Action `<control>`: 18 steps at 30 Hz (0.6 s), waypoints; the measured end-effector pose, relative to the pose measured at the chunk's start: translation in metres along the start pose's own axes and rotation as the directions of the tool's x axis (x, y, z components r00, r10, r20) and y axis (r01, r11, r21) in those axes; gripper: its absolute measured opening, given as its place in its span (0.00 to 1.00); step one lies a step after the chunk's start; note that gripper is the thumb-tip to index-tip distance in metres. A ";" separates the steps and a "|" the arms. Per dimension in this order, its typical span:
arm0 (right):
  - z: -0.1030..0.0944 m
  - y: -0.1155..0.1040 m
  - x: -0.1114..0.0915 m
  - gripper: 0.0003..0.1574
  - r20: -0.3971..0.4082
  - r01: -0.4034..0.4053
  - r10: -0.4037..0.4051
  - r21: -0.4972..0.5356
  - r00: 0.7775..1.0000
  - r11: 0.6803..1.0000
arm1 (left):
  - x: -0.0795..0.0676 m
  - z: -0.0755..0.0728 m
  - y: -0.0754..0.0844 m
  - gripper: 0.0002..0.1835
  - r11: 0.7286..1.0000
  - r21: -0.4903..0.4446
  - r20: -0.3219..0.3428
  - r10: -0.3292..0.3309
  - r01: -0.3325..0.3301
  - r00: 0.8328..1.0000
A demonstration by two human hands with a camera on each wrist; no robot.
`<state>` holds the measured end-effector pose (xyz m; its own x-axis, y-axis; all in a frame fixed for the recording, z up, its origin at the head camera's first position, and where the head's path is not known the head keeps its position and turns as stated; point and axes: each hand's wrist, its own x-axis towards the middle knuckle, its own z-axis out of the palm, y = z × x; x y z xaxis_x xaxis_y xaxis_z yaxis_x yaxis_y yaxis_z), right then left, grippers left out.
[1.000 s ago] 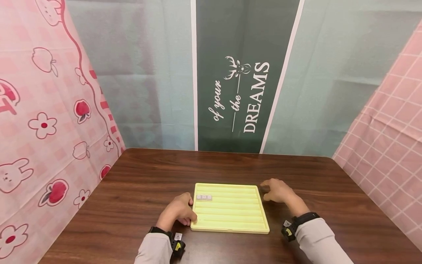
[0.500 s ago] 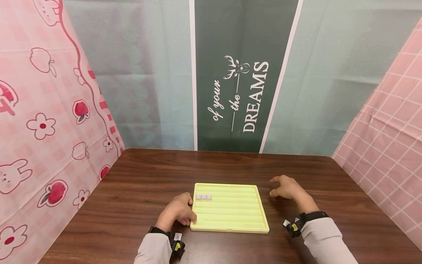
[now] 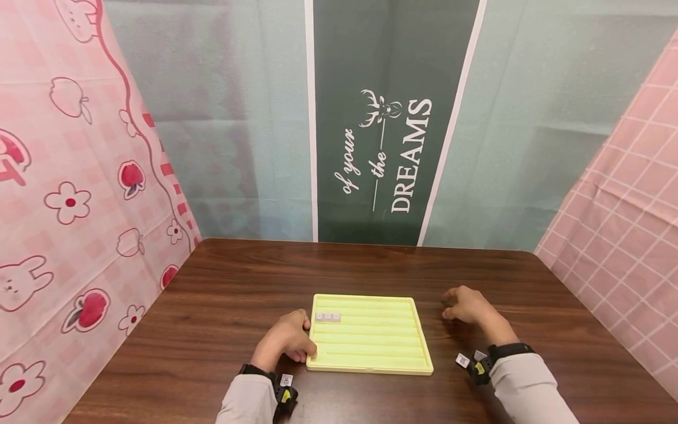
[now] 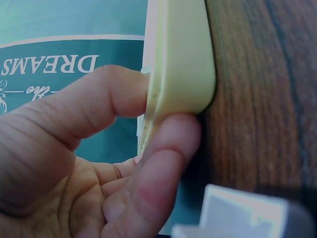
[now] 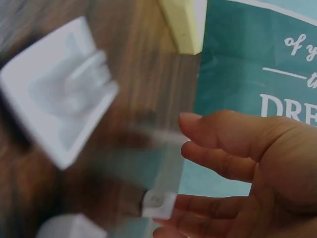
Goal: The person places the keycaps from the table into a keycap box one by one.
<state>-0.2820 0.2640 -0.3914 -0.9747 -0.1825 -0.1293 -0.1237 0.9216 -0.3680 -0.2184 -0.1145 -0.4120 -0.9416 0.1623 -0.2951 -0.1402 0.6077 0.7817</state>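
Observation:
A shallow pale-yellow tray [image 3: 373,346] with raised ridges lies on the table in the head view. My left hand [image 3: 288,337] holds its left edge, thumb over the rim; the left wrist view shows the tray's corner [image 4: 185,59] between thumb and finger. Three small pale squares like keycaps [image 3: 328,317] sit side by side near its left end. To the right, apart from the tray, my right hand [image 3: 468,305] reaches low over the table with fingers loosely bent. In the right wrist view a small white keycap-like piece [image 5: 158,204] appears at the lower fingertips; whether they touch it is unclear.
The brown wood-grain table [image 3: 254,271] extends around the tray. A grey-green cloth backdrop [image 3: 254,147] hangs behind it, with pink printed cloths at both sides. Each wrist wears a black band with a camera and white tags.
My right hand has moved right, away from the tray's right edge, and is slightly lower in view, its fingers more bent. The left hand and tray have stayed put.

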 end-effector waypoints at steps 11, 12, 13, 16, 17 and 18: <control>0.003 0.014 0.000 0.16 -0.007 -0.033 0.033 -0.047 0.999 0.998 | 0.000 0.001 -0.001 0.24 1.000 -0.004 -0.004 0.027 -0.027 1.000; 0.003 0.013 -0.001 0.14 -0.008 -0.040 0.040 -0.046 0.999 0.998 | 0.000 0.001 -0.001 0.24 1.000 -0.002 -0.004 0.029 -0.029 1.000; 0.003 0.014 -0.001 0.14 -0.010 -0.045 0.044 -0.049 0.999 0.998 | 0.000 0.001 -0.001 0.24 1.000 -0.002 -0.004 0.028 -0.028 1.000; 0.005 0.014 -0.003 0.11 -0.031 -0.039 0.037 -0.051 0.999 0.998 | 0.001 0.001 -0.002 0.24 1.000 0.002 -0.005 0.027 -0.026 1.000; 0.006 0.014 -0.004 0.11 -0.039 -0.034 0.032 -0.049 0.999 0.998 | 0.001 0.001 -0.002 0.24 1.000 0.004 -0.004 0.027 -0.027 1.000; 0.007 0.014 -0.005 0.11 -0.049 -0.028 0.025 -0.047 0.998 0.999 | 0.001 0.001 -0.002 0.24 1.000 0.006 -0.005 0.025 -0.025 1.000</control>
<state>-0.2780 0.2753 -0.4019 -0.9854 -0.1422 -0.0938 -0.1053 0.9412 -0.3210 -0.2184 -0.1149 -0.4143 -0.9463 0.1738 -0.2727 -0.1148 0.6078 0.7857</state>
